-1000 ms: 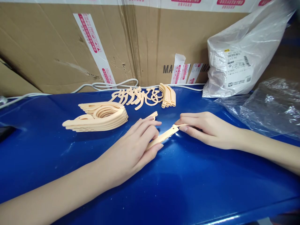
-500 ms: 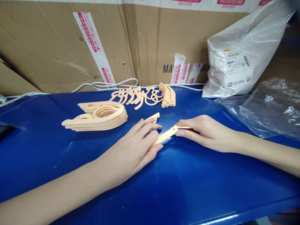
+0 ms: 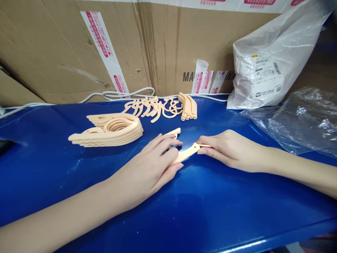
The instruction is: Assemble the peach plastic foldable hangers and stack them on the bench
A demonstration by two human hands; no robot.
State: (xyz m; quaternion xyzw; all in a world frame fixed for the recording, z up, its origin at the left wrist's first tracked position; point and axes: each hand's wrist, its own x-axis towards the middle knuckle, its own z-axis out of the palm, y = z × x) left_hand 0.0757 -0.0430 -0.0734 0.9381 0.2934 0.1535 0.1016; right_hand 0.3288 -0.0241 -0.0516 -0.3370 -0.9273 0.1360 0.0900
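Observation:
My left hand [image 3: 158, 161] is closed over a cream plastic folding hanger [image 3: 188, 151] and presses it to the blue table. Both ends of the hanger show past the fingers; its middle is hidden under the palm. My right hand [image 3: 223, 150] pinches a thin cream plastic piece [image 3: 204, 145] between thumb and forefinger. That piece touches the holed end of the hanger, and most of it is covered by the fingers. Left of my left hand lies a stack of cream folded hangers [image 3: 113, 138].
Behind my hands lie several loose cream hooks [image 3: 147, 107] and a bundle of curved cream arms [image 3: 190, 106]. A white cable [image 3: 105, 95] runs along a large cardboard box [image 3: 163, 52]. A white plastic bag [image 3: 263, 70] and clear crumpled plastic [image 3: 302, 119] sit at the right on the blue table [image 3: 184, 218].
The hanger end and the thin piece have shifted very slightly downward with my right hand. My left hand stays in place.

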